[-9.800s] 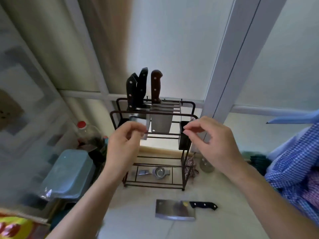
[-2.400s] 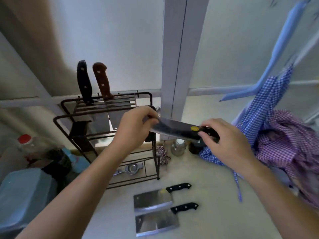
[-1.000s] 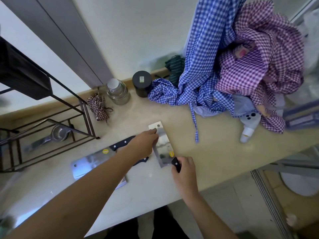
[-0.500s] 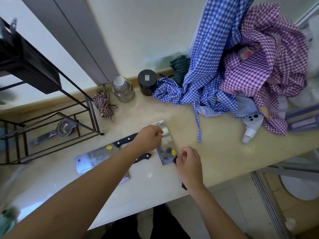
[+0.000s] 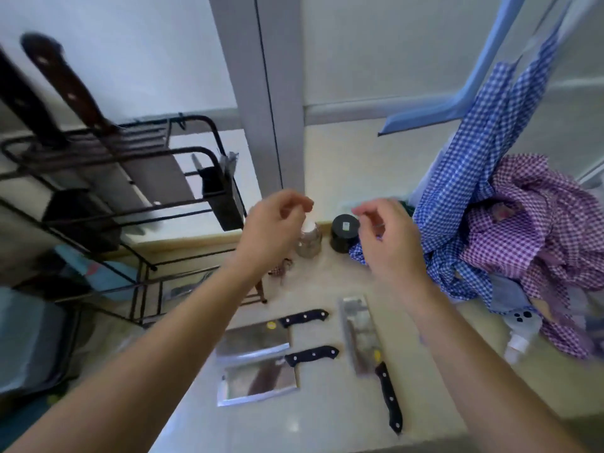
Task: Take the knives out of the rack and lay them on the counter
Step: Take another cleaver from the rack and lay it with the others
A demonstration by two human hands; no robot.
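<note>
Three cleavers with black handles lie on the beige counter (image 5: 327,429): one (image 5: 255,338) beside the rack's foot, a second (image 5: 261,380) in front of it, a third (image 5: 362,335) to their right with its handle toward me. In the dark wire rack (image 5: 183,210) at the left stand a brown-handled knife (image 5: 68,86) and a black-handled knife (image 5: 23,103). My left hand (image 5: 274,230) and my right hand (image 5: 389,243) hover empty above the counter, fingers loosely curled, right of the rack.
A glass jar (image 5: 309,240) and a black round tin (image 5: 344,233) stand by the wall. Blue and purple checked cloths (image 5: 510,223) pile at the right, over a white bottle (image 5: 519,335). A grey bin (image 5: 29,341) sits at the lower left. The counter's front edge runs along the bottom.
Both hands let go of the third cleaver, which now lies on the counter, and rose up toward the rack. My view tilted back up, bringing the rack's knives into sight.
</note>
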